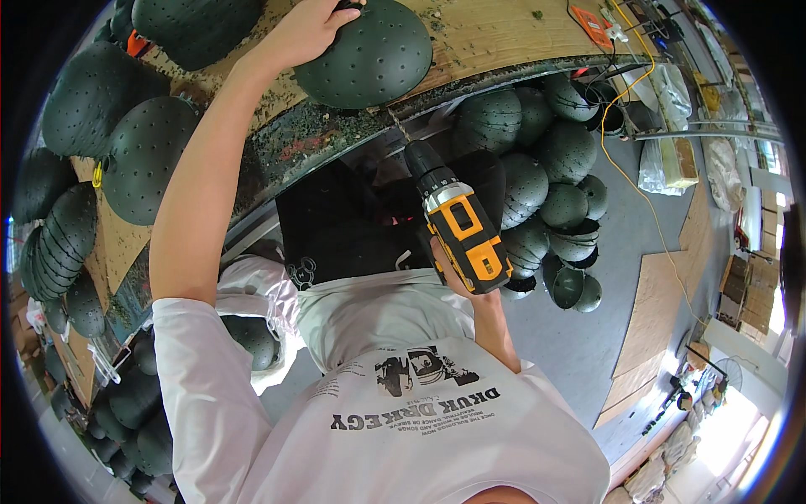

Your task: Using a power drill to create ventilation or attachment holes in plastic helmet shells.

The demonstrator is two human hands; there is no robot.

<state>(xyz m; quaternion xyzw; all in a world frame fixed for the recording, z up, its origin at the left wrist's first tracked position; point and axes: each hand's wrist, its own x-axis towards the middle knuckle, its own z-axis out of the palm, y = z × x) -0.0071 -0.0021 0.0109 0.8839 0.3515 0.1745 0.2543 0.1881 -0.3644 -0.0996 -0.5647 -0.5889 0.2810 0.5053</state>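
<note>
Gripping the yellow-and-black cordless drill [466,231], my right hand [451,267] sits closed behind its body, low on the handle. From the drill's nose, the twisted bit [401,128] points away from the body, its tip just beside the near rim of a dark green dome [369,59] pierced with small holes. That dome lies beyond the drill and to its left, on the cardboard-topped bench [504,38]. At the dome's far side rests my left hand [312,29], fingers bent toward its rim.

For edges, I have the bench's front lip [290,164] running slantwise just beyond the drill, dark crumbs strewn along it. Left of the drill, more pierced domes [151,160] crowd the bench; right of it, a heap of domes [564,155] stands close by and bounds sideways travel. Farther right, past that heap, grey floor [579,353] stretches to a cardboard sheet [655,311], and a yellow cord [642,197] curves across that side.

My right fingers are mostly hidden by the drill, trigger included. The picture's top cuts off the left fingertips, so I cannot tell whether that hand is closed. Nor can I tell whether the bit touches the dome. Left of the drill, a pale crumpled bundle [252,290] is hard to make out, partly behind the white sleeve [201,353].
</note>
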